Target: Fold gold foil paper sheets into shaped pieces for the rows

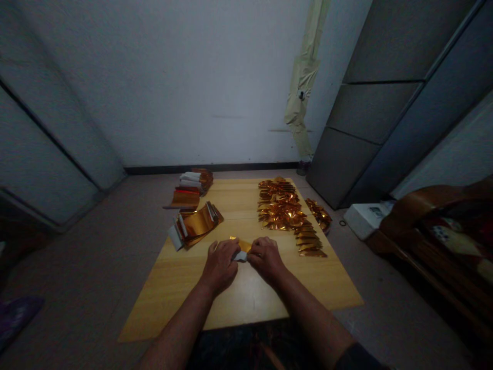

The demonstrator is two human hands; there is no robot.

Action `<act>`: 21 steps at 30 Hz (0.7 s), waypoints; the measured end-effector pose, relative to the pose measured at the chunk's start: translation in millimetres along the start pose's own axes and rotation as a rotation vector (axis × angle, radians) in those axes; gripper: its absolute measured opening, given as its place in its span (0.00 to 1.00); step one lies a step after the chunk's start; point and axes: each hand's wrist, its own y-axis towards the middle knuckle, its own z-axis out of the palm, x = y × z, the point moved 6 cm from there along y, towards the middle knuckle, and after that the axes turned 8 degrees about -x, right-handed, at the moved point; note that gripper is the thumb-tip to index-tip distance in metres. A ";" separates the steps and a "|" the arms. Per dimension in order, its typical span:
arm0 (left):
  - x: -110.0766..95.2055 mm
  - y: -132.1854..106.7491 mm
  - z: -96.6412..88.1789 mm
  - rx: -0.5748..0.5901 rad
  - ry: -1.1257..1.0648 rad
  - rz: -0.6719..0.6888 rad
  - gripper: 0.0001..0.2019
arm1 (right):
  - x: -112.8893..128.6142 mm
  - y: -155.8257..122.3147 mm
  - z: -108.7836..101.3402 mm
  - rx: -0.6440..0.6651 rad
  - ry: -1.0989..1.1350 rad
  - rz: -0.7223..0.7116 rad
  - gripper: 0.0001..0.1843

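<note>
A: Where is the foil (242,245) lying now?
B: It is sitting between the left hand (220,267) and the right hand (266,259), and both hands are gripping it tightly.
A: Is there room for moving?
B: Yes, the bare board (246,298) is stretching toward its near edge, and the folded pieces (308,241) are lying near the right hand.

The room is dim, lit by soft, flat light from no visible source. Gold foil (279,208) beyond the fingers (220,250) catches faint glints. Wide-angle distortion bends the walls (173,82) at the edges, and the murky furniture (435,241) right of the fingers loses detail.
</note>
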 end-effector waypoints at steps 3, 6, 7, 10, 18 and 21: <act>-1.4 -0.3 -1.2 0.012 0.021 0.005 0.12 | 1.8 3.4 -1.7 0.026 0.034 0.023 0.07; -0.7 0.0 0.3 0.037 0.037 0.007 0.05 | 2.2 2.0 -6.3 0.041 0.090 0.011 0.05; -0.3 0.1 0.7 0.040 0.039 0.006 0.05 | 1.3 0.7 -8.2 0.040 0.114 0.002 0.04; -0.7 0.0 0.7 0.038 0.039 0.010 0.06 | -3.0 -3.6 -11.0 0.052 0.170 -0.034 0.12; -2.0 -0.3 -1.6 0.027 0.031 0.020 0.03 | 1.1 0.3 -6.0 0.027 0.070 -0.001 0.07; -0.5 0.0 -0.2 0.030 0.029 0.014 0.03 | 5.3 -0.8 -5.9 0.031 0.081 -0.011 0.06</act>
